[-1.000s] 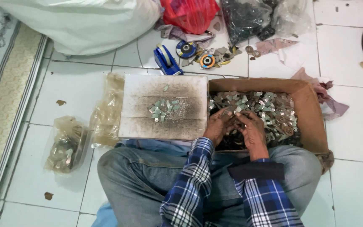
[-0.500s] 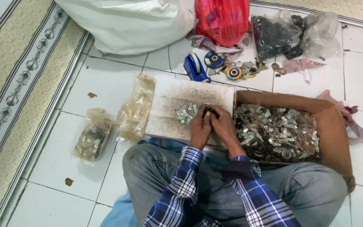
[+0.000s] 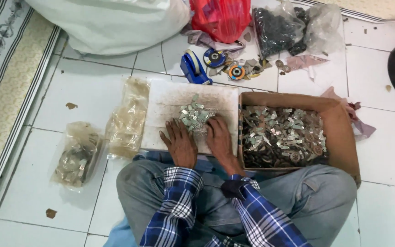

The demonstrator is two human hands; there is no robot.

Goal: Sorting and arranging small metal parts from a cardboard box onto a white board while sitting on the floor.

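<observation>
Both hands had left the cardboard box (image 3: 344, 132) for the white board (image 3: 170, 98). The left hand (image 3: 179, 144) and right hand (image 3: 218, 137) lay flat, fingers spread, touching the pile of small metal pieces (image 3: 195, 114) just ahead.

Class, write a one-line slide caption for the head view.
Both hands, left hand and right hand, rest on small metal pieces atop a white board beside a cardboard box.
</observation>
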